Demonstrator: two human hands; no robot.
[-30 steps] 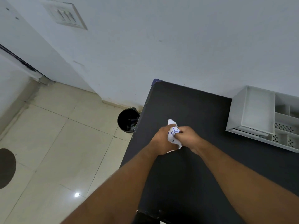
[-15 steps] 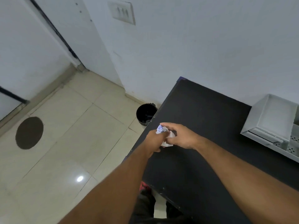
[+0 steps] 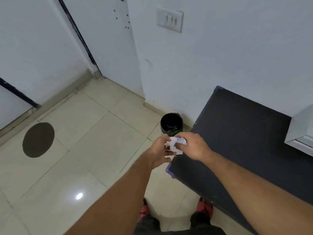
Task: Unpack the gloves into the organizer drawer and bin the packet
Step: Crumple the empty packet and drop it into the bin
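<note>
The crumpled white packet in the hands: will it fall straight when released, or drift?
The packet looks thin and crushed, so probably very light and floppy. Both the left hand and right hand compress it easily. It may drift slightly and miss the bin.

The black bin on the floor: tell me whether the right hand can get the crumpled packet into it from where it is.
Probably yes. The right hand and left hand hold the packet just short of the open-topped bin, with nothing between.
</note>
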